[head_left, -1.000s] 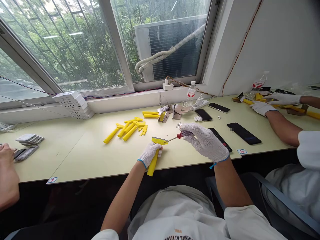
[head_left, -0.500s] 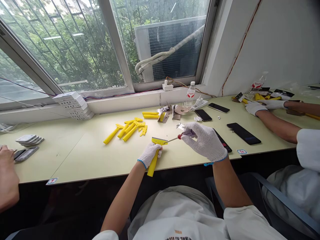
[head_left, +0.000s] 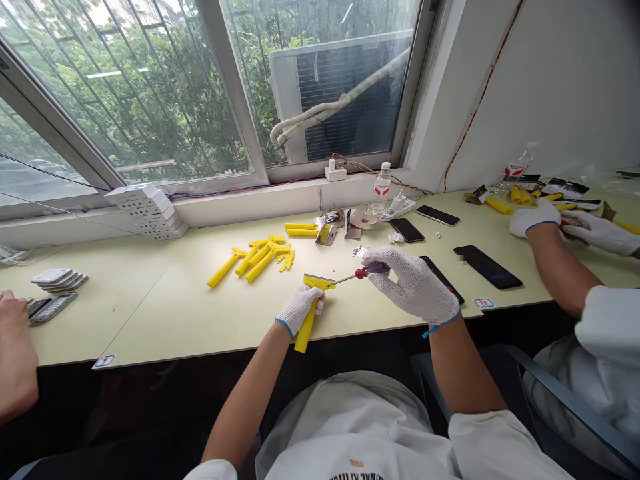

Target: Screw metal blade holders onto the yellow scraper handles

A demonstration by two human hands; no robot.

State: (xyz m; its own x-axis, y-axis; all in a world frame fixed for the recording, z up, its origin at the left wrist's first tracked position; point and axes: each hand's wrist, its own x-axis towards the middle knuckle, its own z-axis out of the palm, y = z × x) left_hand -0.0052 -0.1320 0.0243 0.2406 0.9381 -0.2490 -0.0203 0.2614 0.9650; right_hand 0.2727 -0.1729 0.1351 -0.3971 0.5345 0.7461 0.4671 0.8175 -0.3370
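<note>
My left hand [head_left: 301,309], in a white knit glove, is wrapped round a yellow scraper [head_left: 306,330] with a metal blade along its wide head. My right hand [head_left: 413,283], gloved too, has its fingers on the handle of a screwdriver [head_left: 367,271] with a red and dark grip. The screwdriver's thin shaft points left, and its tip meets the right end of the scraper head. Just beyond the right fingers lies a small heap of tiny metal parts [head_left: 360,251], too small to name. Several yellow scraper handles [head_left: 260,260] lie farther back, with small yellow pieces [head_left: 287,261] beside them.
Cardboard packaging [head_left: 353,225] and a water bottle [head_left: 383,183] stand at the back. Phones [head_left: 487,267] lie to the right, one partly behind my right hand. A co-worker's gloved hands [head_left: 537,217] are at the far right; another person's hand [head_left: 13,320] is at the left edge.
My right hand's fingers have loosened and shifted on the screwdriver, baring more of its handle. My left hand and the scraper stay in place. The co-worker's hands have moved right.
</note>
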